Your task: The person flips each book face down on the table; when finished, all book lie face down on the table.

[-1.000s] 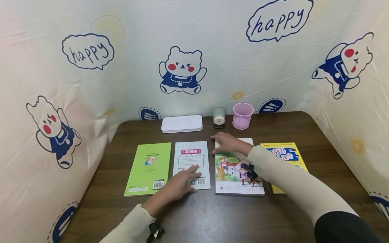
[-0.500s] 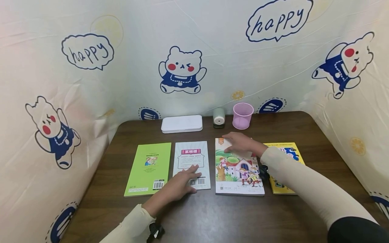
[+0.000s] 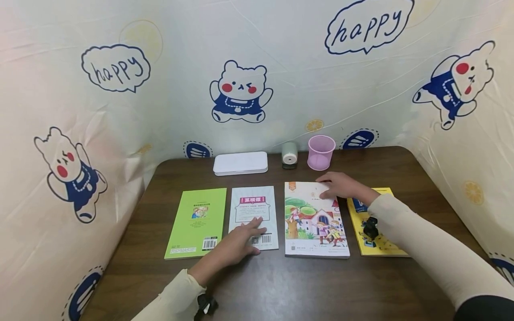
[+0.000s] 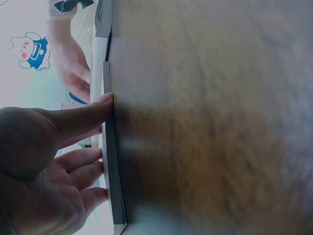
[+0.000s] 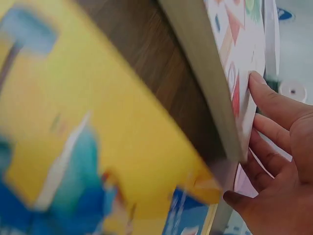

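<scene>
— Two hands lie on books, yes? How do the fingers stand?

— Both are flat, nothing is pinched. The left hand (image 3: pixel 237 244) rests with straight, slightly spread fingers on the near end of the pale blue book (image 3: pixel 254 209), close to its barcode. In the left wrist view the thumb (image 4: pixel 83 117) touches the near edge of this book (image 4: pixel 111 166). The right hand (image 3: pixel 340 186) lies with straight fingers on the far right corner of the picture book (image 3: pixel 311 223). In the right wrist view the fingertips (image 5: pixel 266 98) touch the cover near the edge of this book (image 5: pixel 234 73).

— Where are these books on the surface?

— Four books lie flat in one row on a dark brown wooden table (image 3: pixel 281 285). From left to right: a green book (image 3: pixel 196 222), the pale blue book, the picture book, and a yellow book (image 3: pixel 375 243). The right forearm in a cream sleeve (image 3: pixel 425 256) crosses over the yellow one. The books are near each other but apart; wood shows between them.

— And behind the row?

— At the far edge stand a white flat case (image 3: pixel 240 163), a small green sharpener (image 3: pixel 289 155) and a pink cup (image 3: pixel 321 152), the last two just beside each other.

— What is around the table?

— A light cloth backdrop (image 3: pixel 168 111) closes it on three sides. It has printed cartoon bears, lemon slices and the word "happy" in speech bubbles.
</scene>
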Tool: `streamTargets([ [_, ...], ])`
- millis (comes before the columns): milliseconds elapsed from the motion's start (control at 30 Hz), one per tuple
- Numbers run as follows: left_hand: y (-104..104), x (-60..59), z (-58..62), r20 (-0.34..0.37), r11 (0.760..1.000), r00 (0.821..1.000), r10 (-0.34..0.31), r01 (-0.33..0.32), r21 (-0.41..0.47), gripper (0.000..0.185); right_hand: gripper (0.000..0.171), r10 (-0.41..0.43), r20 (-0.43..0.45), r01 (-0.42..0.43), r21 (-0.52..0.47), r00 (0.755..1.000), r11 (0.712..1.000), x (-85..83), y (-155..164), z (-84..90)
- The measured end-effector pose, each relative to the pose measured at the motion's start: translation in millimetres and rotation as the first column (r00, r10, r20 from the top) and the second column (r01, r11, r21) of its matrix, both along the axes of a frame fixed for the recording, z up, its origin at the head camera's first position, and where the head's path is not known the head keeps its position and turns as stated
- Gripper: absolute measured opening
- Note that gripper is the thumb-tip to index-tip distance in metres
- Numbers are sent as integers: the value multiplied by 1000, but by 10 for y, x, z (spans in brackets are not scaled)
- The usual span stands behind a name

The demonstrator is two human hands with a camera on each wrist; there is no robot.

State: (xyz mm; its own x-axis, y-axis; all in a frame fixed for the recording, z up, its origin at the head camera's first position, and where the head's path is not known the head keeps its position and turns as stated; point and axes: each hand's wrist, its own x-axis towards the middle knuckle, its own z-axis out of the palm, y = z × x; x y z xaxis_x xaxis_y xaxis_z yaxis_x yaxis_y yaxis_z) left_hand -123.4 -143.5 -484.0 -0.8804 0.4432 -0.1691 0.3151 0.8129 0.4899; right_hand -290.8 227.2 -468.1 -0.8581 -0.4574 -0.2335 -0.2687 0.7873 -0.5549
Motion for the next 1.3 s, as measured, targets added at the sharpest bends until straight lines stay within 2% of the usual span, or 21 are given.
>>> streamTargets([
  [267, -10, 21, 17, -8, 1000, 1000, -12, 11, -12, 64, 53, 9, 0, -9, -40, 1000, 999, -7, 337, -10],
  [533, 92, 15, 67, -37, 995, 999, -25, 21, -102, 60, 52, 27, 60, -22, -82, 998, 996, -83, 448, -72],
  [800, 286, -17, 145, -125, 988, 991, -44, 25, -150, 52, 49, 33, 92, -24, -103, 995, 994, -134, 469, -101],
  [900, 390, -31, 161, -113, 990, 992, -61, 45, -136, 61, 46, 27, 92, -17, -114, 995, 993, -136, 465, -107],
  [1133, 634, -55, 151, -31, 984, 994, -102, 96, -150, 104, 46, 28, 111, -15, -124, 993, 992, -131, 453, -113],
  [1300, 723, -73, 125, 14, 976, 990, -142, 142, -164, 118, 47, 12, 126, 3, -122, 992, 993, -134, 438, -95],
])
